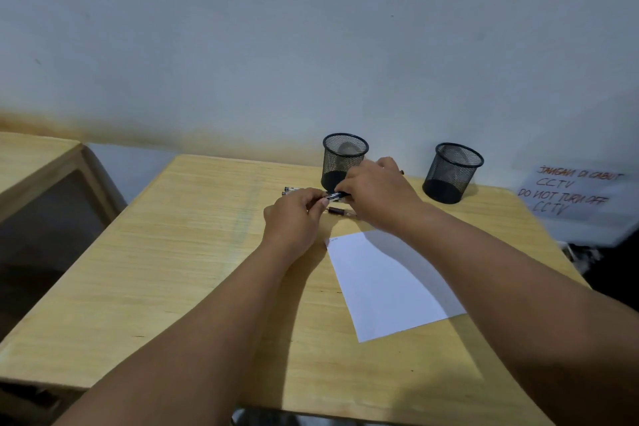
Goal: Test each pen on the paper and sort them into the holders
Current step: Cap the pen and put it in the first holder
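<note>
A dark pen [332, 197] is pinched between my left hand [294, 218] and my right hand [378, 195], just in front of the left black mesh holder [344, 159]. Both hands grip it, one at each end. More dark pens [292, 189] lie on the table behind my left hand, and another pen [340, 212] lies under my hands. A second mesh holder [451, 172] stands to the right. A white sheet of paper [387, 282] lies near the table's right side, with a faint mark at its top left corner.
The wooden table [155, 270] stands against a pale wall. A handwritten CCTV notice [574, 192] hangs at the right. Another wooden table [31, 162] is at the far left, with a gap between the two.
</note>
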